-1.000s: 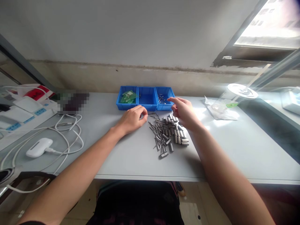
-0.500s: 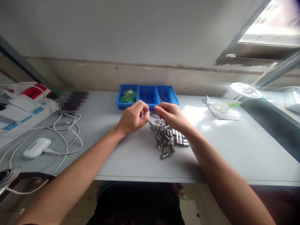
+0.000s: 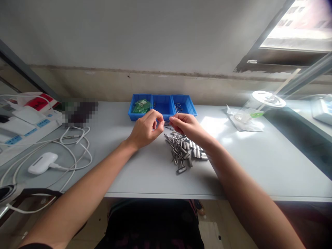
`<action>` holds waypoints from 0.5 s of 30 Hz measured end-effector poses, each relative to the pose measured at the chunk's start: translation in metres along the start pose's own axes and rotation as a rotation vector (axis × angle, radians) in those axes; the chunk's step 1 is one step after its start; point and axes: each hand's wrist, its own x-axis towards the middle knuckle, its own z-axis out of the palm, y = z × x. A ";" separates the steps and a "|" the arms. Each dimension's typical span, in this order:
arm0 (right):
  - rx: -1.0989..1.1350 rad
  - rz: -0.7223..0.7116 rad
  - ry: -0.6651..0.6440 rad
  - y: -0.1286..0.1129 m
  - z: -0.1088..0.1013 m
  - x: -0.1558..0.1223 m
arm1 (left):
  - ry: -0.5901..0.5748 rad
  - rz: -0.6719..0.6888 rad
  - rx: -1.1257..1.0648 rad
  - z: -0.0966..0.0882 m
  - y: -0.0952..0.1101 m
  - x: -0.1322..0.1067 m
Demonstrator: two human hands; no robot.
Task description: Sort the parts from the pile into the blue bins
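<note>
My left hand (image 3: 147,129) is closed in a pinch, thumb against forefinger, in front of the blue bins. Facing it, my right hand (image 3: 187,124) pinches too, its fingertips a short gap away. A thin metal pin (image 3: 166,121) bridges that gap, its ends hidden in the fingertips. Below the right hand lies a pile of small metal parts (image 3: 178,150), some with thin shafts and some block-shaped. Behind the hands, the left blue bin (image 3: 129,110) holds green pieces (image 3: 141,106), and the right blue bin (image 3: 191,106) holds loose metal pins (image 3: 177,107).
A middle blue bin (image 3: 163,100) joins the other two. On the left are a power strip (image 3: 38,129), white cables (image 3: 75,157) and a white case (image 3: 43,163). A plastic bag (image 3: 245,121) and a lidded cup (image 3: 268,99) stand to the right.
My hands have drawn slightly closer together, and the thin metal pin between the fingertips shows more clearly. The pile and bins have not moved; the view has shifted a little.
</note>
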 end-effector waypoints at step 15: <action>0.317 0.185 0.368 0.024 -0.048 0.015 | -0.326 -0.029 0.132 0.001 -0.004 -0.003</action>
